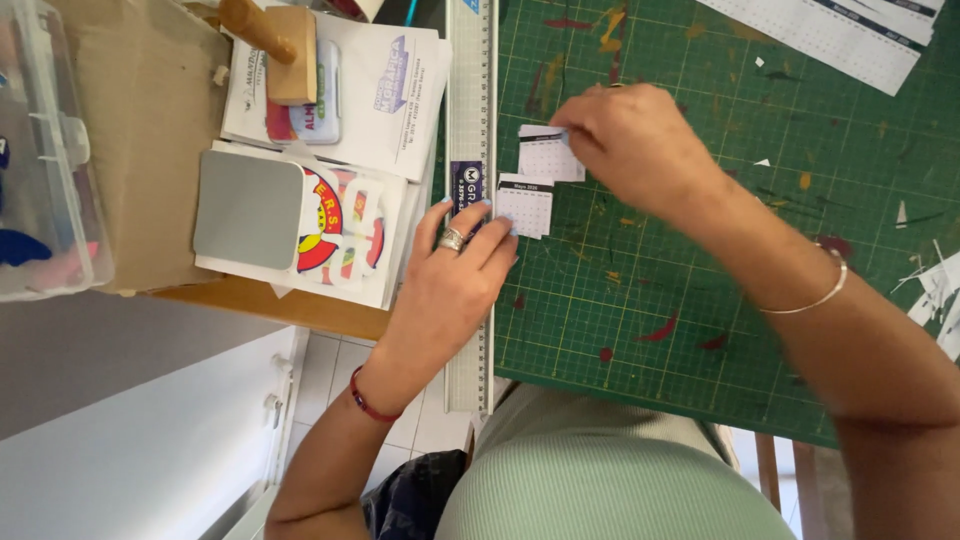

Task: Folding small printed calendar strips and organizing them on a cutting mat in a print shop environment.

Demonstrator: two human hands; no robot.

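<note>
Two small stacks of printed calendar cards lie on a green cutting mat [700, 250]. My left hand [455, 270], with rings on it, rests on a long metal ruler [470, 90] and its fingertips touch the near stack [525, 205]. My right hand [625, 140], a thin bangle on its wrist, pinches the top right corner of the far stack [545, 158].
Sticker sheets [330, 225], a grey card [248, 208] and printed papers lie on cardboard to the left, under a wooden stamp [280, 45]. A clear plastic box [45, 150] stands at far left. Calendar strips [850, 35] lie top right, paper scraps [940, 290] at right.
</note>
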